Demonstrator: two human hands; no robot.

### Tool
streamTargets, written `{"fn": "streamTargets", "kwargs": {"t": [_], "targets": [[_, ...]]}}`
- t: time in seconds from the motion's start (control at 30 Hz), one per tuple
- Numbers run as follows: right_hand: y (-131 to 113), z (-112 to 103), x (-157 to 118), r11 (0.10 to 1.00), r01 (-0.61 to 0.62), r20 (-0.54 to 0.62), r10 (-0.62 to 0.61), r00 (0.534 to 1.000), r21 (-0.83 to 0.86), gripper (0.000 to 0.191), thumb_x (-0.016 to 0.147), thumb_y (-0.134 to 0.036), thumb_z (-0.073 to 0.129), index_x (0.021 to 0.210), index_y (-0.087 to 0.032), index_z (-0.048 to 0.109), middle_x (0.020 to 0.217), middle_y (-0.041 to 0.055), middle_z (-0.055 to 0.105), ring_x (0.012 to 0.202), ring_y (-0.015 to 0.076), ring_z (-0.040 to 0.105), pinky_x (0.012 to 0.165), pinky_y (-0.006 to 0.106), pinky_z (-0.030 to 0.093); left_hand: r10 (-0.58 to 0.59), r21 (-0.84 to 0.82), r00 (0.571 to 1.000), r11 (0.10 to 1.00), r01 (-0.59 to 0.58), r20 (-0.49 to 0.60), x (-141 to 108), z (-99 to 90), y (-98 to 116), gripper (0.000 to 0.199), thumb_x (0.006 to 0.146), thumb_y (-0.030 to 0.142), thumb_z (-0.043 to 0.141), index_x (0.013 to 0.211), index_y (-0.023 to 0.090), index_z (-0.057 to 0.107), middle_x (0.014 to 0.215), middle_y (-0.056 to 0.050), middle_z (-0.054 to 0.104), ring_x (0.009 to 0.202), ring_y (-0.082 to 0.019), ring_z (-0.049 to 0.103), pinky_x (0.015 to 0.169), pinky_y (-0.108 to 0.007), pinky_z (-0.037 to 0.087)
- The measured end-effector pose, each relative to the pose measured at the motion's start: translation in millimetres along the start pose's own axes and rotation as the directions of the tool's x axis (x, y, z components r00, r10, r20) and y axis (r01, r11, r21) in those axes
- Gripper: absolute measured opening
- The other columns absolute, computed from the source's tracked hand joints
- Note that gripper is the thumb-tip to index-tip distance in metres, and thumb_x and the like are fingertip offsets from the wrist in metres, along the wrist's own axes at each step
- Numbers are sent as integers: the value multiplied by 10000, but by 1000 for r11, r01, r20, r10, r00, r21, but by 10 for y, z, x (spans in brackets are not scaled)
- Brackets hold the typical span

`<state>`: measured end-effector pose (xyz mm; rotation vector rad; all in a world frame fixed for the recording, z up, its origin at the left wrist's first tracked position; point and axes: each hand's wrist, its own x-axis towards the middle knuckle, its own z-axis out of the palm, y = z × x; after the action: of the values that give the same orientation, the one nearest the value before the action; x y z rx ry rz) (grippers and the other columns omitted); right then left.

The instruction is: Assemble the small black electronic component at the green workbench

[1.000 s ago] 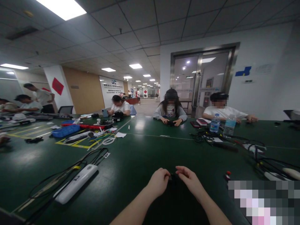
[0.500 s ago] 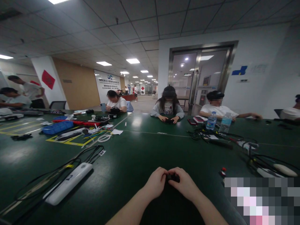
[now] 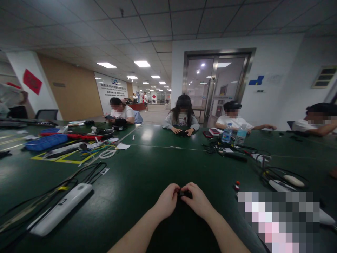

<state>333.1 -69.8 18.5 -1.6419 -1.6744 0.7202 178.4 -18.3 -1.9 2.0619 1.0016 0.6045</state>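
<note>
A small black object point(image 3: 186, 194) is held between my two hands just above the green table; its kind I cannot make out. My left hand point(image 3: 167, 200) pinches its left end with thumb and fingers. On the other end, my right hand point(image 3: 198, 199) has its fingertips closed from above and its thumb from below. Fingers cover much of the object, so only a dark strip shows between the hands.
A white power strip point(image 3: 63, 208) with black cables lies left on the green table point(image 3: 131, 182). Farther left is a blue tray point(image 3: 46, 142). Water bottles point(image 3: 240, 135) and tangled cables stand right. A small red-topped item point(image 3: 237, 185) is nearer. Several people sit around the table.
The view has turned a little to the right, so the surroundings sit farther left. Both hands keep hold of the black object; their upper fingertips are slightly farther apart.
</note>
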Motion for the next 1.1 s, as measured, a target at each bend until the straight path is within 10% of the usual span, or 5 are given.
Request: {"fn": "streamTargets", "kwargs": {"t": [0.3,0.7,1.1], "targets": [[43,-27,51,967,-11,-100,37,994,253,175,715,-293,544,869,-215,568,873,18,606,846,184,556,760,316,421,23,1,1000,1000,-23,15,-9,-22,13,264,806,233,331,983,214,526,1008,-26,542,887,-128,505,776,-255,403],[224,-6,116,644,-81,-173,320,931,760,316,663,-395,602,924,-220,571,933,40,602,807,184,541,670,298,420,48,30,999,998,-47,-8,6,-2,2,236,792,181,352,937,199,536,969,-20,537,860,-116,503,771,-247,404],[234,-38,117,542,-64,-144,333,932,838,244,643,-368,649,858,-255,620,826,-1,586,718,141,524,622,252,420,39,-5,999,999,-39,-2,-13,-18,0,238,796,194,356,946,208,541,982,-23,536,860,-124,505,759,-259,410]]}}
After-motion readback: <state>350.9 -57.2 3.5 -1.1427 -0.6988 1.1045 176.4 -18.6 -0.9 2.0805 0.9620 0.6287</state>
